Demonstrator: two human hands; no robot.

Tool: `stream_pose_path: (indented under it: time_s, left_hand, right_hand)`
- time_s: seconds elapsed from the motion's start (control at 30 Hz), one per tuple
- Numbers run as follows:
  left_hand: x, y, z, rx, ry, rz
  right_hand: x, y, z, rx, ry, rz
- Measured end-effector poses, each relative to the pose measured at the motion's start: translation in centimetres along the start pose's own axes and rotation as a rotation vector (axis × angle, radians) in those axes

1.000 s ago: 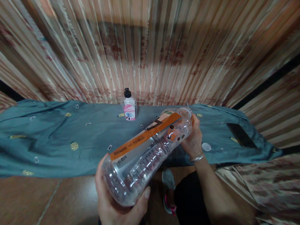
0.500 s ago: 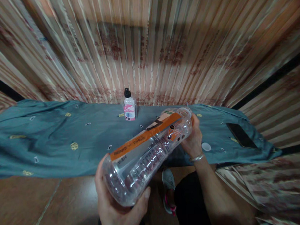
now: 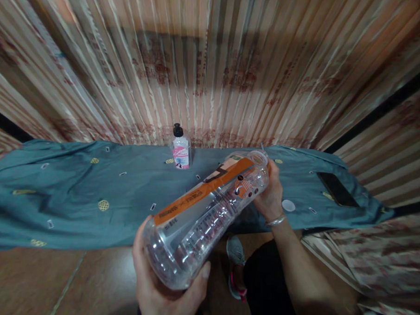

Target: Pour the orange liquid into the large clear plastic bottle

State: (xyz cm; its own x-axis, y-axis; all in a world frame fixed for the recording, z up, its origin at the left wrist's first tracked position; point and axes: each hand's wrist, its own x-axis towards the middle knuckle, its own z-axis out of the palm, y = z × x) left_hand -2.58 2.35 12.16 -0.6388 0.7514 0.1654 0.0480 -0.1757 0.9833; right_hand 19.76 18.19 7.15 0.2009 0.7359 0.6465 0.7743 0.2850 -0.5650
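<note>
My left hand (image 3: 160, 296) cups the base of a large clear plastic bottle (image 3: 208, 232), its thumb on the right side and its fingers around the left. My right hand (image 3: 270, 194), a silver bangle (image 3: 276, 220) at its wrist, holds the neck end from behind; most of those fingers are hidden, so I cannot tell how firmly they grip. The bottle slants between my hands, its base close to me and its neck (image 3: 258, 157) farther off to the right. An orange label (image 3: 204, 190) runs along it. I see no liquid inside, and no cap shows on the neck.

The likeliest trouble is a slip: the smooth plastic could slide if my left thumb eased, and the base hangs past the cloth's front edge, over the brown floor (image 3: 45, 285) and my grey shoe (image 3: 235, 249). Squeezing too hard could dent the thin wall.

Just right of my right wrist, a white disc (image 3: 288, 205), perhaps a cap, lies near the edge of the teal cloth (image 3: 72, 182); a careless forearm could brush it off. Farther right lies a black smartphone (image 3: 337, 189), which a wide elbow swing might nudge.

Beyond my hands, near the pleated curtain (image 3: 192, 74), a small black-capped squeeze bottle with a pink label (image 3: 181, 154) stands upright. Swinging the big bottle forward and left could topple it.
</note>
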Motion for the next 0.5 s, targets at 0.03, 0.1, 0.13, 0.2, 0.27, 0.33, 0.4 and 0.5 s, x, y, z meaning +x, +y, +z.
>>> stream_pose_path:
  time_s: [0.03,0.1,0.13,0.2,0.27,0.33,0.4,0.5]
  left_hand:
    - [0.03,0.0,-0.01,-0.001,-0.002,0.003]
    - [0.05,0.05,0.0,-0.018,-0.002,-0.003]
    - [0.05,0.08,0.01,-0.03,-0.001,-0.009]
    - [0.03,0.12,0.02,-0.046,-0.002,-0.019]
    - [0.01,0.1,0.01,-0.047,-0.004,-0.025]
    - [0.0,0.01,-0.02,-0.041,-0.004,-0.026]
    - [-0.01,-0.08,-0.05,-0.023,-0.001,-0.01]
    - [-0.03,-0.14,-0.08,-0.005,-0.003,0.005]
  right_hand:
    - [-0.01,0.03,0.02,0.001,0.003,-0.004]
    - [0.0,0.01,-0.02,0.003,0.001,0.0]
    - [0.02,-0.05,-0.08,0.002,-0.003,0.005]
    - [0.07,-0.23,-0.22,-0.003,-0.013,0.013]
    - [0.12,-0.43,-0.33,-0.007,-0.026,0.022]
    - [0.14,-0.54,-0.36,-0.004,-0.031,0.024]
    - [0.14,-0.53,-0.3,0.001,-0.019,0.019]
    - [0.11,-0.37,-0.18,-0.011,0.0,0.02]
